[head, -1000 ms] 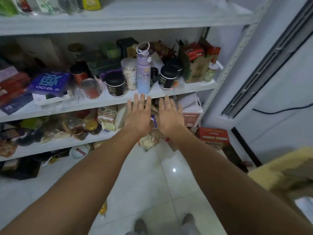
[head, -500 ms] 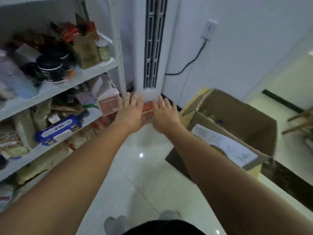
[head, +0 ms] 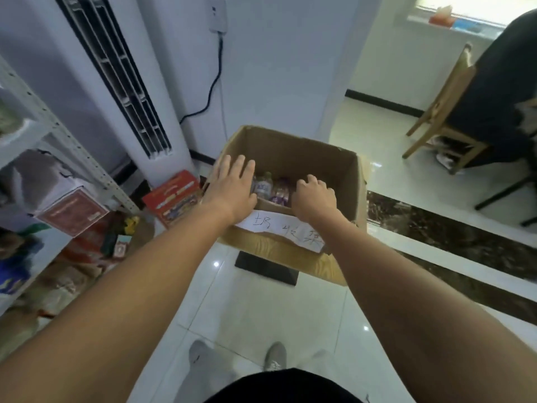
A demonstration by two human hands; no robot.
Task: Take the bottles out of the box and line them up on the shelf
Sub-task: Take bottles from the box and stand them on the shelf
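Observation:
An open cardboard box [head: 293, 154] stands on the tiled floor in front of me. Inside it lie bottles: a clear one with a blue label [head: 263, 186] and a purple one [head: 280, 191]. My left hand [head: 232, 184] hovers over the box's left side, fingers straight and spread, holding nothing. My right hand [head: 315, 197] reaches in over the near flap with its fingers curled down; what they touch is hidden. A strip of handwritten paper [head: 279, 228] sits on the near flap. The metal shelf [head: 55, 132] is at the far left.
A white tower air conditioner [head: 125, 82] stands behind the box on the left, a red carton [head: 174, 197] at its foot. A black mat [head: 266, 267] lies under the box. A wooden chair [head: 447, 112] stands at the right. Packets crowd the lower shelves.
My view has swung right from the shelf to the box. Both hands came down over the box; the right hand's fingers have curled, while the left hand stays flat.

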